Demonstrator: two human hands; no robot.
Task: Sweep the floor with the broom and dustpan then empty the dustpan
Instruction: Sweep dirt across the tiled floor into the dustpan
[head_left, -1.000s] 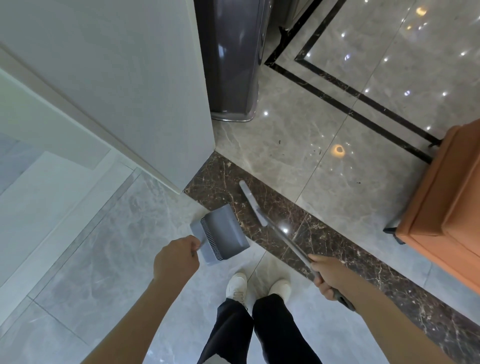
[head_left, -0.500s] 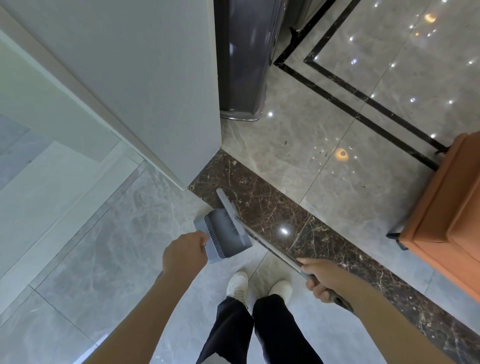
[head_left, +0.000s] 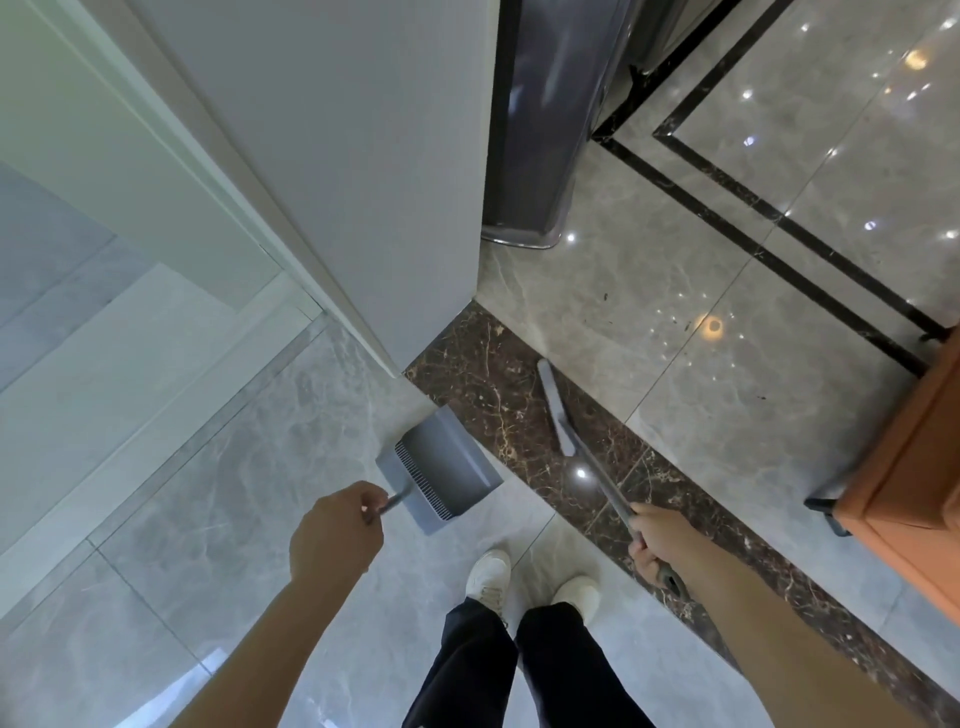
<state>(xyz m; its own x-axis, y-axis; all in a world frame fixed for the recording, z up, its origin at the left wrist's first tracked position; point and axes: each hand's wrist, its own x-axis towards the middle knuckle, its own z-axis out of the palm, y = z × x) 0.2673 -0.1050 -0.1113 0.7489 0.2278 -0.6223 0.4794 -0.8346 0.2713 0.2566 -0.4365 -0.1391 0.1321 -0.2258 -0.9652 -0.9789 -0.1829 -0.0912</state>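
Both hands grip handles, left hand (head_left: 335, 535) hiding the dustpan's (head_left: 441, 475), right hand (head_left: 655, 540) the broom's (head_left: 558, 415).

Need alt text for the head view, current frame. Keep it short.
Looking down: the left hand holds a grey dustpan by its handle near a white wall corner, while the right hand grips a broom angled across a dark marble floor strip. White shoes show below.
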